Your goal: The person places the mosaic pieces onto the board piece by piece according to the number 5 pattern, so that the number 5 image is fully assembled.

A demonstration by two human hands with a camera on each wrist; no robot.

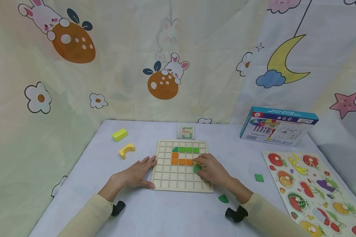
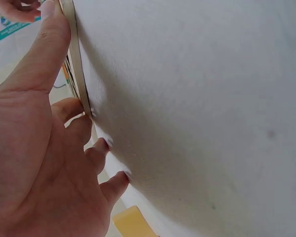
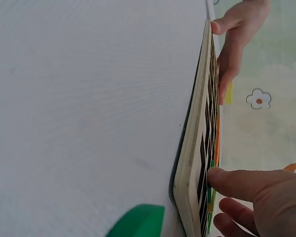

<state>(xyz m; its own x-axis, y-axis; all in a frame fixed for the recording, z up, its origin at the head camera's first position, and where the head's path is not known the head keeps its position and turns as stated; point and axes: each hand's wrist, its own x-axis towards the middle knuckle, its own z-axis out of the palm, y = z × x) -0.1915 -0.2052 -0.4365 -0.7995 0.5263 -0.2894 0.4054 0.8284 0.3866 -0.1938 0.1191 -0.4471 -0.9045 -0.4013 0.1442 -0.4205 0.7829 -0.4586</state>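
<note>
A wooden grid board [image 1: 178,185] lies on the white table. Along its upper part runs a row of green tiles [image 1: 189,150], starting with a rounded one at the left. Below, orange tiles [image 1: 181,162] form an L-shape, with a yellow tile [image 1: 197,163] at their right end, partly under fingers. My left hand [image 1: 136,173] rests with spread fingers against the board's left edge. My right hand [image 1: 213,169] is over the board's right side; its thumb touches a green square tile [image 1: 196,169] below the yellow one, and its fingers bend loosely over the tiles.
A green rounded piece [image 1: 223,198] and a green square [image 1: 259,177] lie right of the board. A yellow-green block [image 1: 120,135] and yellow arch [image 1: 126,150] sit left. Behind are a pattern card [image 1: 186,131] and a box [image 1: 277,128]; a fruit sheet [image 1: 310,184] lies at right.
</note>
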